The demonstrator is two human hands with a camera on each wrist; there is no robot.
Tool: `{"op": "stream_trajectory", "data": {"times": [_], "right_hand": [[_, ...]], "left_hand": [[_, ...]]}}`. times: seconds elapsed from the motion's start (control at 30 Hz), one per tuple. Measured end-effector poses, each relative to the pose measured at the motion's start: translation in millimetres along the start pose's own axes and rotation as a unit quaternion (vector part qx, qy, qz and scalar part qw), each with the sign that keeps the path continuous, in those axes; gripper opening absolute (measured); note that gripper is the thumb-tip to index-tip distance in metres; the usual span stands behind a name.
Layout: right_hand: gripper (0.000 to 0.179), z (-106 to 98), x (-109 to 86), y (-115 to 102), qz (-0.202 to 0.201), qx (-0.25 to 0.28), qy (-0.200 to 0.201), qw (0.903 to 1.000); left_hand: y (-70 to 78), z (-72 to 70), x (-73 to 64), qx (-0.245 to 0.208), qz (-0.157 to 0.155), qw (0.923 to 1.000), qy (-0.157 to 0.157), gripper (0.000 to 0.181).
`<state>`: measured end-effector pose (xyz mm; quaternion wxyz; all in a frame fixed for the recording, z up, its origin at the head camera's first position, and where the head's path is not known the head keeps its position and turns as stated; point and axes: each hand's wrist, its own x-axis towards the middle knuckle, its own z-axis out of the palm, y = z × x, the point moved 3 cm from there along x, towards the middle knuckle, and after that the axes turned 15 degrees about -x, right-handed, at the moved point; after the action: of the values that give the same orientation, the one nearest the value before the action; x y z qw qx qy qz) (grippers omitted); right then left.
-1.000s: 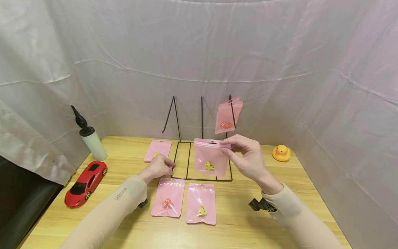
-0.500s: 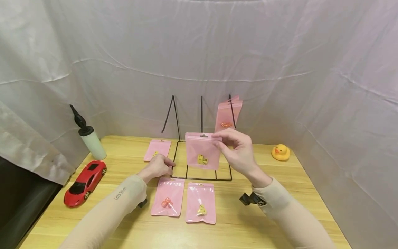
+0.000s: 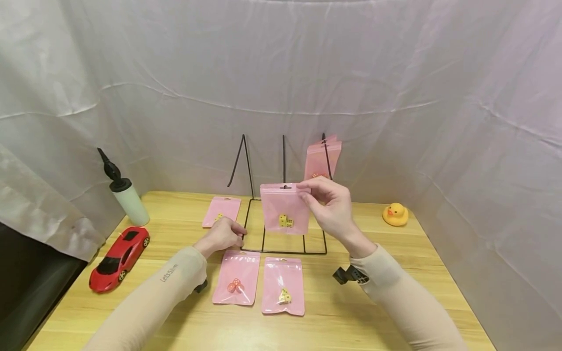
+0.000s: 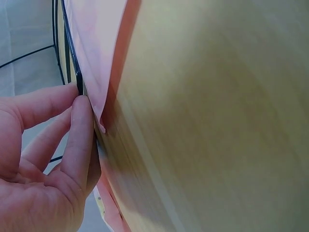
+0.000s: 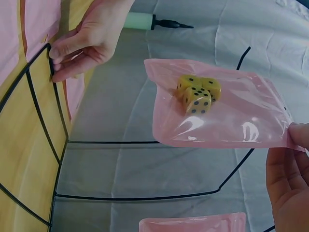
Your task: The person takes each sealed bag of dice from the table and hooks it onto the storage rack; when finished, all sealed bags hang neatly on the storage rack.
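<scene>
With its grip, the right hand (image 3: 331, 209) pinches the upper right corner of a pink bag (image 3: 272, 207) holding yellow dice (image 3: 286, 222), upright before the black wire rack (image 3: 285, 252); whether it touches the middle prong, I cannot tell. At 8 o'clock from this bag, the left hand (image 3: 221, 235) pinches the rack's base. Hanging bags (image 3: 317, 158) sit at 1. On the bench (image 3: 351, 317) lie an orange-dice bag (image 3: 239, 267) at 7 o'clock, another yellow-dice bag (image 3: 283, 275) at 6, a rubber duck (image 3: 395, 214) at 3 and a hand pump (image 3: 131, 204) at 9.
</scene>
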<state>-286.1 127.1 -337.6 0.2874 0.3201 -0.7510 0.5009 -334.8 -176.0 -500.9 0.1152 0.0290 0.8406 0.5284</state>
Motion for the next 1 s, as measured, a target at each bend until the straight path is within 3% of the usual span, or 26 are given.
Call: {"op": "stream_trajectory", "data": {"times": [0.43,0.7,1.0], "right_hand": [[0.018,7.1,2.0,6.4,0.014,0.009,0.021,0.9996],[0.018,16.1,0.5,8.9,0.008,0.003,0.057,0.9983],[0.02,19.5,2.4,19.5,0.032,-0.015,0.069,0.997]], "left_hand": [[0.2,-0.5,0.4,-0.007,-0.001,1.0,-0.002,0.037],[1.8,-0.4,-1.9,-0.009,0.003,1.0,-0.001,0.038],[0.8,0.9,-2.0,-0.002,0.003,1.0,0.006,0.039]]}}
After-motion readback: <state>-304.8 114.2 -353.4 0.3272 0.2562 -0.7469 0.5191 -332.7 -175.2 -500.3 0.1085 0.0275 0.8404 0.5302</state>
